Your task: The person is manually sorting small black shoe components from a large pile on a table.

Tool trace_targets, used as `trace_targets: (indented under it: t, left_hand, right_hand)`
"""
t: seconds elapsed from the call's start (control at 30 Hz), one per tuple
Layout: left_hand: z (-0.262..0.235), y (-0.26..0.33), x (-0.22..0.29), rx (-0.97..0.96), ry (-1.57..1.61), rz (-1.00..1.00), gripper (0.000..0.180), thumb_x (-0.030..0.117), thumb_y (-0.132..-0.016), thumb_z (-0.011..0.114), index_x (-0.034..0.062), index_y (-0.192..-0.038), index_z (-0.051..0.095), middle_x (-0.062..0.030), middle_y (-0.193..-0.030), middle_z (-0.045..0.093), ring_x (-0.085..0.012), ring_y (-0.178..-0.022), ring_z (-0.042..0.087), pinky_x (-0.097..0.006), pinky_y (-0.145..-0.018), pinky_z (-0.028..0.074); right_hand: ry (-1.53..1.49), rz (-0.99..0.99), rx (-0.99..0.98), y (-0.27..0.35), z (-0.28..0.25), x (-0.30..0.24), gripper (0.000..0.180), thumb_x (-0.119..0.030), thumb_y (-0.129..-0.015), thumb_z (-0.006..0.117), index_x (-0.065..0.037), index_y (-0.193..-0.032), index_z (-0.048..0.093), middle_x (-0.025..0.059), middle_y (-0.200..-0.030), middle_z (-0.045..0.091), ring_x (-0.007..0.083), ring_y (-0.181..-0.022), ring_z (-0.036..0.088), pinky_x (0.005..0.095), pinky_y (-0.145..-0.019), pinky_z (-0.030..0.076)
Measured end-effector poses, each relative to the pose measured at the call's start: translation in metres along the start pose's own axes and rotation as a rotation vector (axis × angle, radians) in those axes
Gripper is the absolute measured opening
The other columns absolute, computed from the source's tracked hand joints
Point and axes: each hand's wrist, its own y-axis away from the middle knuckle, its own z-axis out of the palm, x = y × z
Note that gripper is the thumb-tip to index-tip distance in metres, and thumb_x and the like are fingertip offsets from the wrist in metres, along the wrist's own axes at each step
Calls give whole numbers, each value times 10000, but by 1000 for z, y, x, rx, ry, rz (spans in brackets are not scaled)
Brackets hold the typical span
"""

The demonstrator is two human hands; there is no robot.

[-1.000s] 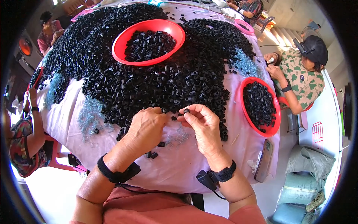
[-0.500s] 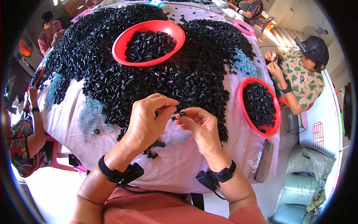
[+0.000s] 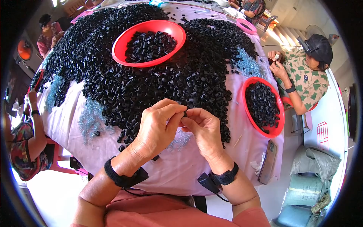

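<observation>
Both my hands meet over the table's near half. Between the thumb and fingers of my right hand (image 3: 206, 130) is a small black plastic piece (image 3: 184, 113), mostly covered by the fingertips. My left hand (image 3: 160, 123) is closed in a pinch, its fingertips against that same piece; whatever else it may hold is hidden. Just beyond the hands spreads a big heap of short black tubular plastic pieces (image 3: 151, 89). Under my fingers lies a thin patch of bluish clear plastic trimmings (image 3: 179, 141).
A red basin (image 3: 117, 53) of black pieces sits on the heap; another red basin (image 3: 280, 126) stands at the right. A phone (image 3: 267, 162) and a thin stick (image 3: 238, 140) lie on the pink cloth (image 3: 196, 170). Co-workers sit around, one in a camouflage shirt (image 3: 308, 79) at right.
My left hand has moved right, bringing its fingertips from a small gap onto the black piece in my right hand. The right hand has stayed nearly in place.
</observation>
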Motion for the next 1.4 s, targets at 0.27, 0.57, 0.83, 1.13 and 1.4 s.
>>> trace_targets:
  t: [0.27, 0.57, 0.83, 1.13, 1.4]
  left_hand:
    - [3, 0, -3, 21, -21, 56, 134, -33, -856, 677, -25, -978, 732, -151, -944, 714, -281, -823, 727, -333, -707, 574]
    - [4, 3, -9, 43, -51, 128, 93, -40, -859, 658, -28, -930, 717, -143, -926, 700, -296, -790, 714, -343, -691, 576]
    - [-3, 8, -9, -37, -73, 137, 181, 6, -816, 710, -25, -994, 706, -168, -1040, 672, -334, -921, 691, -379, -792, 572]
    - [-5, 2, -9, -144, -140, 226, 405, 49, -725, 808, -22, -1101, 677, -184, -1087, 671, -354, -974, 670, -407, -831, 567]
    - [1, 4, -12, -151, -188, 256, 425, 33, -736, 783, -37, -1134, 647, -201, -1061, 677, -385, -925, 681, -426, -808, 572]
  right_hand:
    - [68, -36, 3, 0, -1, 1, 167, -3, -936, 695, 30, -1098, 670, 94, -962, 737, 142, -857, 725, 245, -758, 588]
    - [5, 45, -11, 0, -1, -1, 168, -38, -954, 685, 37, -1103, 703, 102, -954, 747, 138, -834, 724, 250, -764, 590]
    - [-35, 92, -30, 1, -2, -2, 163, -70, -958, 684, 21, -1089, 715, 92, -928, 747, 139, -825, 727, 246, -739, 591]
    - [-79, 130, -10, -3, -6, 0, 120, -74, -952, 681, -11, -1044, 728, 57, -914, 743, 87, -762, 689, 220, -677, 571]
    - [88, 128, 36, 1, -1, -5, 162, -140, -975, 676, -7, -1052, 727, 46, -912, 728, 93, -777, 686, 238, -688, 575]
